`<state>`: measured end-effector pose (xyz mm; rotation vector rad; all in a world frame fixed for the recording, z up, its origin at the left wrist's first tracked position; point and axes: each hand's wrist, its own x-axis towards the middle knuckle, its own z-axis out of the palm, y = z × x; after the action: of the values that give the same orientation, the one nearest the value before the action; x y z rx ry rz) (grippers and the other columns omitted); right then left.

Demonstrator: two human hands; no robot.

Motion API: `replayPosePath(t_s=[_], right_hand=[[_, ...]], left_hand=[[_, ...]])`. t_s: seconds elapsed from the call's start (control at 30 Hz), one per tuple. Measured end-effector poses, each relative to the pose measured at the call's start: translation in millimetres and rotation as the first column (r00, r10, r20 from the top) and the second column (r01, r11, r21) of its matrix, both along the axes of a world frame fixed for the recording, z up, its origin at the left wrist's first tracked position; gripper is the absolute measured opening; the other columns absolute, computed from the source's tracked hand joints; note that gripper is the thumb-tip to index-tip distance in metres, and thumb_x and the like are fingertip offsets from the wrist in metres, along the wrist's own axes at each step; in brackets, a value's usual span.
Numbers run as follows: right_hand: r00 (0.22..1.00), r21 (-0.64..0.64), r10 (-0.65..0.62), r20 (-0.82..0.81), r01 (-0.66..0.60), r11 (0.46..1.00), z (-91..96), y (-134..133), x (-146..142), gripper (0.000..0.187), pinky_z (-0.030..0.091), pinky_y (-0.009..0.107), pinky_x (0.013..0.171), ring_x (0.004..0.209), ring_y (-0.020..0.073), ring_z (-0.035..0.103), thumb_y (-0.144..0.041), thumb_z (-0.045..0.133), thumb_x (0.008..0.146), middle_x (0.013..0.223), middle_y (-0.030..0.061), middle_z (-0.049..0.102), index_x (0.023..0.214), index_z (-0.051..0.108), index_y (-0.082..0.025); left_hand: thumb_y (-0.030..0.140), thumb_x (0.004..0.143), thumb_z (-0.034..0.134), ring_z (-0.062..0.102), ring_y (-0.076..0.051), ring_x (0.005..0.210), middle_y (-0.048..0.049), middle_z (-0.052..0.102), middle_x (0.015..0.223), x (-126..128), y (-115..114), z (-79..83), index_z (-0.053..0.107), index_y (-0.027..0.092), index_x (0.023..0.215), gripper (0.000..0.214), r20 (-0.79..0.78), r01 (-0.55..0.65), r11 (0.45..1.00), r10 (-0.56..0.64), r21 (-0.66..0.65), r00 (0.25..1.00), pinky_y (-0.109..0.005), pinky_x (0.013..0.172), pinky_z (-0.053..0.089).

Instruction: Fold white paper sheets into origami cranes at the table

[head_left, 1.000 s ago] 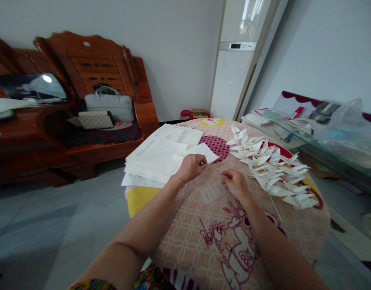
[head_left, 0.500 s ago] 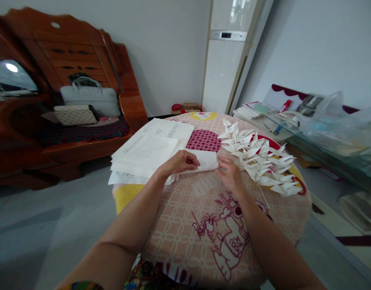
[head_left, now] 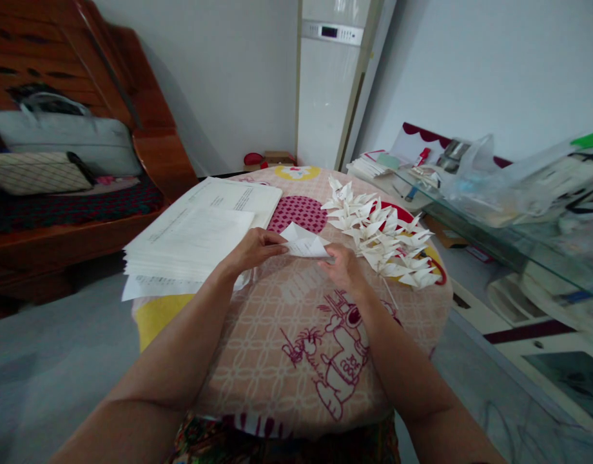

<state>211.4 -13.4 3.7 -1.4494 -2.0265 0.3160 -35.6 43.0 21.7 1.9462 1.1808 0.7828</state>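
Observation:
A partly folded piece of white paper [head_left: 303, 242] with creased, raised flaps is held just above the table, between my two hands. My left hand [head_left: 258, 249] pinches its left end with thumb and fingers. At its right end, my right hand [head_left: 343, 267] grips the lower corner. Right of the hands stand several folded white paper cranes [head_left: 378, 229], crowded together. To the left lies a thick stack of printed paper sheets [head_left: 180, 238], with a smaller sheet [head_left: 219, 233] on top.
A patterned cloth [head_left: 258, 348] covers the round table. At right is a glass-topped stand [head_left: 470, 225] with plastic bags [head_left: 485, 187] and papers. A wooden sofa [head_left: 151, 148] holding bags is at left; a tall white air conditioner [head_left: 325, 96] stands behind.
The flat folded paper now shows opened, raised flaps. My view has turned right, so the sofa and table sit further left. Both hands still hold the paper.

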Motion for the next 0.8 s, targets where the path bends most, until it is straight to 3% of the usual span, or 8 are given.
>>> replayPosePath(t_s=[0.13, 0.33, 0.4, 0.5, 0.6, 0.7, 0.8], right_hand=[[0.996, -0.076, -0.001, 0.089, 0.008, 0.997, 7.0, -2.7, 2.0, 0.013, 0.046, 0.029, 0.076, 0.083, 0.0214, 0.066, -0.011, 0.063, 0.078, 0.087, 0.0078, 0.075, 0.079, 0.073, -0.019], [0.970, -0.185, 0.164, 0.180, -0.130, 0.974, 20.4, -17.9, 4.5, 0.017, 0.045, 0.028, 0.066, 0.071, 0.0190, 0.066, -0.010, 0.061, 0.074, 0.080, 0.0049, 0.076, 0.075, 0.075, -0.020], [0.962, -0.170, 0.211, 0.172, -0.183, 0.968, 24.5, -22.1, 5.7, 0.020, 0.049, 0.030, 0.075, 0.081, 0.0209, 0.068, -0.006, 0.060, 0.070, 0.087, 0.0055, 0.077, 0.072, 0.073, -0.021], [0.950, -0.111, 0.294, 0.107, -0.282, 0.953, 28.0, -25.9, 6.5, 0.025, 0.050, 0.035, 0.093, 0.108, 0.0234, 0.067, -0.002, 0.057, 0.068, 0.116, 0.0058, 0.074, 0.071, 0.070, -0.022], [0.947, -0.139, 0.304, 0.101, -0.289, 0.947, 24.6, -25.9, 7.7, 0.025, 0.051, 0.035, 0.095, 0.109, 0.0231, 0.067, -0.001, 0.054, 0.070, 0.124, 0.0062, 0.071, 0.071, 0.068, -0.021], [0.945, -0.214, 0.307, 0.112, -0.279, 0.936, 16.3, -23.0, 11.3, 0.024, 0.051, 0.034, 0.092, 0.104, 0.0238, 0.068, -0.004, 0.058, 0.071, 0.113, 0.0074, 0.075, 0.079, 0.072, -0.022], [0.952, -0.246, 0.291, 0.097, -0.260, 0.934, 13.0, -20.7, 15.3, 0.027, 0.050, 0.033, 0.087, 0.101, 0.0250, 0.068, -0.008, 0.064, 0.071, 0.107, 0.0072, 0.077, 0.089, 0.076, -0.023]], left_hand=[[0.020, 0.074, 0.070, 0.068, -0.017, 0.078, -0.0040, 0.076, 0.085, -1.1, 1.0, -3.4, 0.079, 0.018, 0.086, 0.015, -0.056, 0.167, 0.985, -0.170, -0.051, 0.984, -0.027, 0.073, 0.054], [0.006, 0.064, 0.072, 0.070, -0.020, 0.099, -0.0047, 0.077, 0.108, 1.3, -5.9, 4.3, 0.078, 0.022, 0.103, 0.043, -0.232, 0.314, 0.949, -0.312, -0.026, 0.921, -0.032, 0.093, 0.052], [0.008, 0.064, 0.077, 0.064, -0.024, 0.118, -0.0068, 0.070, 0.128, 3.5, -9.3, 7.5, 0.074, 0.024, 0.114, 0.053, -0.284, 0.372, 0.928, -0.346, 0.040, 0.894, -0.037, 0.104, 0.047], [0.012, 0.069, 0.078, 0.049, -0.025, 0.139, -0.0084, 0.053, 0.149, 8.6, -14.2, 6.0, 0.064, 0.027, 0.131, 0.065, -0.346, 0.503, 0.858, -0.443, 0.104, 0.827, -0.041, 0.115, 0.039], [0.006, 0.075, 0.070, 0.044, -0.022, 0.143, -0.0077, 0.053, 0.150, 13.7, -18.3, -4.0, 0.058, 0.025, 0.138, 0.066, -0.383, 0.611, 0.787, -0.540, 0.084, 0.749, -0.039, 0.118, 0.035], [0.007, 0.080, 0.067, 0.045, -0.021, 0.142, -0.0083, 0.053, 0.149, 15.7, -21.3, -12.9, 0.060, 0.024, 0.136, 0.059, -0.393, 0.589, 0.806, -0.521, 0.067, 0.758, -0.037, 0.119, 0.034], [0.010, 0.084, 0.066, 0.053, -0.021, 0.136, -0.0079, 0.058, 0.144, 14.6, -21.9, -11.3, 0.066, 0.025, 0.127, 0.045, -0.351, 0.573, 0.818, -0.527, 0.037, 0.774, -0.035, 0.115, 0.039]])
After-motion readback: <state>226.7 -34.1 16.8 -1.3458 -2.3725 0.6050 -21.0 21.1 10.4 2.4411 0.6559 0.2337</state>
